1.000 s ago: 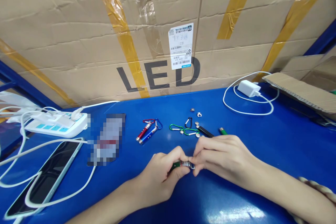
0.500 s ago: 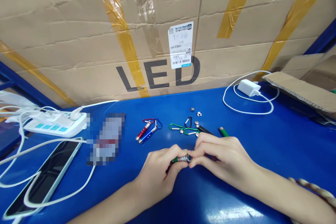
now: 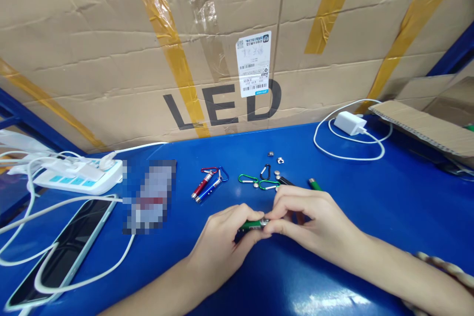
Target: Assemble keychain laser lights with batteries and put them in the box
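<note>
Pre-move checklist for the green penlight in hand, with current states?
1. Left hand gripping the green penlight: ok.
2. Right hand pinching at its silver end: ok.
3. Silver end fully seated: cannot tell, fingertips cover part of it.
4. Black tube fully visible: not ok, right hand hides part.
5. Red penlight and blue penlight apart from both hands: ok.

Left hand [image 3: 224,237] curled, right hand [image 3: 319,215] pinching
</note>
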